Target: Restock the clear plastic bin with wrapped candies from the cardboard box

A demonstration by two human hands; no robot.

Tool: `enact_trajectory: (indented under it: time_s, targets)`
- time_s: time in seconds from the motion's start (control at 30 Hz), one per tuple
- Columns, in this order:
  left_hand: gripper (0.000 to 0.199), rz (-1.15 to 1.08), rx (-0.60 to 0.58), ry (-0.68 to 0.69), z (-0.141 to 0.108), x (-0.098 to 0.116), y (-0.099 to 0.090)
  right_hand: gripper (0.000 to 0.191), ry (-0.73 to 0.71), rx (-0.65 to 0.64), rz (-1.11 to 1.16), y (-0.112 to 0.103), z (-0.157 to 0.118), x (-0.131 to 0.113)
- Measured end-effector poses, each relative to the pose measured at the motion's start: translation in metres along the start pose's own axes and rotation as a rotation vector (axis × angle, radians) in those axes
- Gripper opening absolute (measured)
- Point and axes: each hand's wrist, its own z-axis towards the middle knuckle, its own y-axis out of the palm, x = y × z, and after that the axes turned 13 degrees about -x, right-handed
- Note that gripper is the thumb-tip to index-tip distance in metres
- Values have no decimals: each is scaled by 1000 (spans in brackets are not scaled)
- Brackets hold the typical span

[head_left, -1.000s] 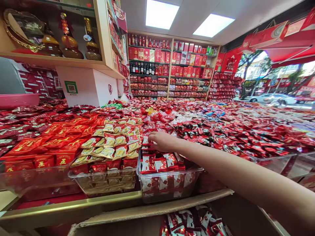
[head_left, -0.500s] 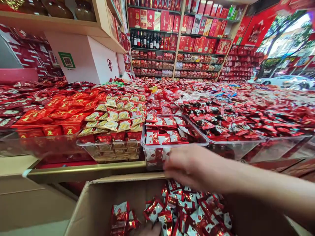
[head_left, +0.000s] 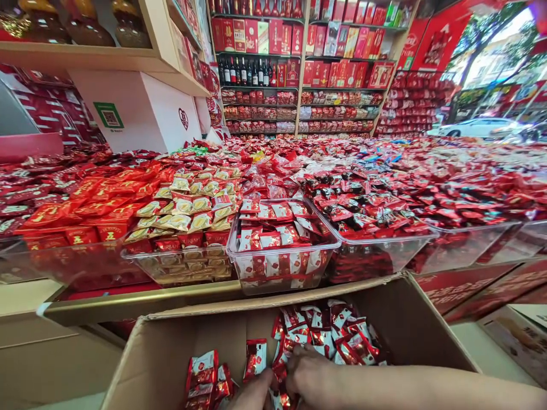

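Observation:
Both hands are down inside an open cardboard box (head_left: 188, 314) that holds many small red-and-white packets (head_left: 356, 341). My right hand (head_left: 311, 373) reaches in from the right, its fingers curled down among the packets and partly hidden. Just left of it, at the bottom edge, my left hand (head_left: 252, 393) pinches an upright red-and-white packet (head_left: 255, 357) by its lower end. More packets (head_left: 203, 373) lie at the box's left. Beyond the box stands a clear plastic bin (head_left: 284, 250) with rows of similar packets.
Bins of gold packets (head_left: 192, 219), red packets (head_left: 85, 233) and dark red packets (head_left: 376, 222) flank the clear bin. A metal counter edge (head_left: 149, 302) runs behind the box. Another carton (head_left: 519, 336) sits at the right. Shelves with boxes and bottles (head_left: 245, 71) stand behind.
My right hand has moved from in front of the clear bin down into the box. My left hand has a packet standing up at its fingers. The view has shifted slightly.

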Motion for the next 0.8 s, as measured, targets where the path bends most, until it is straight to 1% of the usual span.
enact_trajectory:
  time_s: [0.07, 0.17, 0.23, 0.3, 0.37, 0.47, 0.57, 0.63, 0.73, 0.8]
  targets:
    - [32, -41, -25, 46, -4, 8, -6, 11, 10, 21, 38, -7, -4, -1]
    - [36, -144, -48, 125, -17, 26, -18, 12, 38, 180, 353, -31, -16, -6]
    - [30, -229, -36, 190, -26, 39, -26, 17, 42, 305, 565, -49, -25, -9]
    - [30, -369, 5, 271, -35, 49, -32, 19, 1, 389, 748, -63, -32, -13]
    - [32, -504, 45, 323, -42, 57, -33, 21, -33, 422, 940, -70, -36, -16]
    - [37, -642, 71, 331, -47, 64, -30, 28, -48, 441, 1181, -74, -38, -20]
    - [40, -715, 157, 330, -48, 67, -26, 35, -97, 391, 1279, -76, -40, -21]
    - [41, -769, 210, 341, -47, 68, -24, 36, -100, 359, 1310, -77, -41, -21]
    - [48, -837, 224, 326, -45, 67, -22, 34, -68, 405, 1310, -75, -40, -20]
    - [54, -834, 219, 296, -45, 66, -21, 32, -69, 441, 1267, -73, -39, -21]
